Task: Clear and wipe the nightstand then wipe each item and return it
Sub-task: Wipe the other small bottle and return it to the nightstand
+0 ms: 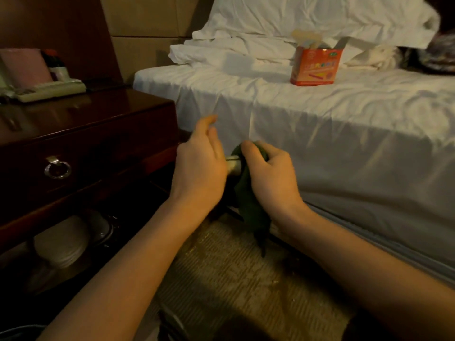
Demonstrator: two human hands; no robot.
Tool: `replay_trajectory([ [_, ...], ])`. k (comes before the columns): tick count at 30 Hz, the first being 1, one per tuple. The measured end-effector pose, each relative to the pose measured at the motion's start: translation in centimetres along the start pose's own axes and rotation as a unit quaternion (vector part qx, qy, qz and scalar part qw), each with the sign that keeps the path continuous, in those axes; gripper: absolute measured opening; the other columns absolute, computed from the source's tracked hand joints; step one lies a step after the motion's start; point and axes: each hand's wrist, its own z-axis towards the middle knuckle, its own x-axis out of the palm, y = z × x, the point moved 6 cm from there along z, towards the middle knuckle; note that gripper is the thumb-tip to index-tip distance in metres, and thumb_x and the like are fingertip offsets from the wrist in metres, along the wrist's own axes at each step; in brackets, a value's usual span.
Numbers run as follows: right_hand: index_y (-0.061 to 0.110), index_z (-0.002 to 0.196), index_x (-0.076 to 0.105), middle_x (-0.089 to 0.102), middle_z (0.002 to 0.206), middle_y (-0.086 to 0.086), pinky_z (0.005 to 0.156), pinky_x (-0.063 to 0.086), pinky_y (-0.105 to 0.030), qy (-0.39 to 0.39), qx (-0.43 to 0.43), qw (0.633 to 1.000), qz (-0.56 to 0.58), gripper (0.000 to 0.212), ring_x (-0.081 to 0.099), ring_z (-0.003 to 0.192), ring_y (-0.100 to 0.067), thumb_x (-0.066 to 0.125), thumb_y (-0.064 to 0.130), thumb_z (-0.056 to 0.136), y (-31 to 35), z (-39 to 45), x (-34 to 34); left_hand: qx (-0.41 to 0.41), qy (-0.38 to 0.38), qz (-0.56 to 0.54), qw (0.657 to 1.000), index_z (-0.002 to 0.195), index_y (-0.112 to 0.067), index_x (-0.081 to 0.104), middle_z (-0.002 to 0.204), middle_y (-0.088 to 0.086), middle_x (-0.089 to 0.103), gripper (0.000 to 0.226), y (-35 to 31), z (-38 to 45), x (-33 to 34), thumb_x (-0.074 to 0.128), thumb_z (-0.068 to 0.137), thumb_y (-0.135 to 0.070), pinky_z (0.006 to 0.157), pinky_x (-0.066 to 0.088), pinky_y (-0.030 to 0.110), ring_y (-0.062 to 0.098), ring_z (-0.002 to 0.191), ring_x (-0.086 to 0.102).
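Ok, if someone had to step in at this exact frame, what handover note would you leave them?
Left hand: holds a small pale cylindrical item; what it is cannot be told.
Right hand: grips the dark green cloth, bunched over the item's end, wiping it in front of the bed.
Nightstand: front of its top is bare; a remote, a pink box and small bottles sit at the back.
Orange box stands on the bed, not yet returned.
Left: finish this item, put it back, then wipe and return the orange box.
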Motion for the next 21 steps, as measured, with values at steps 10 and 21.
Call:
replay_trajectory([
  [10, 0.009, 0.079, 0.066, 0.062, 0.067, -0.012, 0.050, 0.047, -0.026, 0.079, 0.208, 0.968, 0.118, 0.023, 0.059, 0.055, -0.021, 0.055, 0.025, 0.092, -1.4, 1.7, 0.2, 0.101, 0.017, 0.039, 0.994, 0.117, -0.021, 0.057, 0.066, -0.007, 0.052, 0.034, 0.2, 0.9, 0.2, 0.032, 0.101, -0.038, 0.055, 0.041, 0.035, 0.019, 0.064, 0.057],
  [21, 0.012, 0.079, 0.060, 0.060, 0.063, -0.011, 0.055, 0.047, -0.036, 0.090, -0.089, 0.992, -0.025, 0.039, 0.060, 0.057, -0.021, 0.044, 0.042, 0.097, 1.8, 2.0, 0.7, -0.292, 0.182, -0.135, 0.929, 0.070, -0.014, 0.052, 0.056, 0.005, 0.049, 0.055, 4.0, 0.1, 1.4, 0.032, 0.094, -0.060, 0.035, 0.028, 0.018, 0.009, 0.033, 0.040],
])
